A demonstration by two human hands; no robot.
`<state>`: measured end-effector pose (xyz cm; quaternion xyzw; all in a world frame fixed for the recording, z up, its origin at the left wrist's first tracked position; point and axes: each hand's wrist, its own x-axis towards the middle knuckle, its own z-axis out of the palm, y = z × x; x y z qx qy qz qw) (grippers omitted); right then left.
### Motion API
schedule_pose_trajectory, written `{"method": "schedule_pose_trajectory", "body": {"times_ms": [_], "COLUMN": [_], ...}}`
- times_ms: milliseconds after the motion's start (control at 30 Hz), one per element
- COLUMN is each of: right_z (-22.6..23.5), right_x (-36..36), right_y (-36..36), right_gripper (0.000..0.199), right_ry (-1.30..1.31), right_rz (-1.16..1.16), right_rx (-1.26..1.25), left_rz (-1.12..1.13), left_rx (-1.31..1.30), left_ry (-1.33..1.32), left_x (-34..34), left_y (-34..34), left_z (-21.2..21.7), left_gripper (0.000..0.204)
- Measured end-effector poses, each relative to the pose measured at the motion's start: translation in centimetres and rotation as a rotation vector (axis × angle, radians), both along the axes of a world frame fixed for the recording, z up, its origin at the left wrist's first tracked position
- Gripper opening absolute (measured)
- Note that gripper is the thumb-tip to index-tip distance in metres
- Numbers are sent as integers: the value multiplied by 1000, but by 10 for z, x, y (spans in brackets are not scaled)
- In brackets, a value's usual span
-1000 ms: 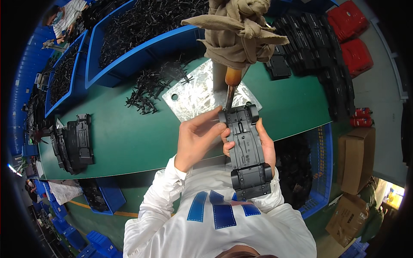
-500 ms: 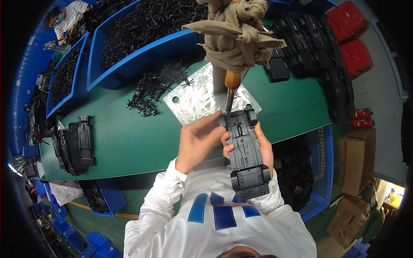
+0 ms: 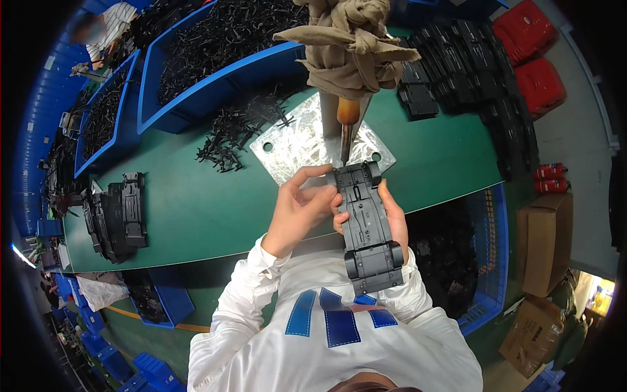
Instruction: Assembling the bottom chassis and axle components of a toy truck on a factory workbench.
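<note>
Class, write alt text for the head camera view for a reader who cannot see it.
Both hands, left hand and right hand, hold a black toy car chassis under a hanging screwdriver above a green table, with a metal plate beneath.

Factory assembly station, plastic toy-car parts line. Long green workbench (image 3: 196,215) with blue plastic bins (image 3: 215,85) along its far edge, heaped with small black moulded parts; loose black parts (image 3: 232,134) spill onto the bench. A bare metal plate (image 3: 294,147) with bolt holes sits on the bench under a hanging screwdriver (image 3: 346,124) whose upper body is wrapped in tan cloth (image 3: 349,46). Stacks of black toy-car chassis (image 3: 117,215) at the left end, more black chassis rows (image 3: 470,72) far right. Red crates (image 3: 535,59), cardboard boxes (image 3: 545,242) on the floor, another blue bin (image 3: 486,261) of black parts beside the bench. Another worker (image 3: 108,26) at the far end.
</note>
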<state>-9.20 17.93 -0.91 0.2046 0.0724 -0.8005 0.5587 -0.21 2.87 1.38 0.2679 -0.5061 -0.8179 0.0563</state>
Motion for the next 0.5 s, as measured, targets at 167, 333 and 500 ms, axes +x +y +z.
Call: {"method": "schedule_pose_trajectory", "body": {"times_ms": [167,333,500], "right_z": [-3,-1,-3], "right_x": [-3,-5,-10], "right_y": [0,-4,-7], "right_gripper": [58,57,56], "right_ry": [9,3,24], "right_rz": [15,3,15], "right_rx": [-42,-59,-55], "left_rz": [11,68,68], "left_rx": [56,168,189], "left_ry": [-9,12,22], "left_x": [-1,-5,-8], "left_y": [0,-1,-5], "left_z": [-6,-6,-6], "left_gripper": [48,49,49]}}
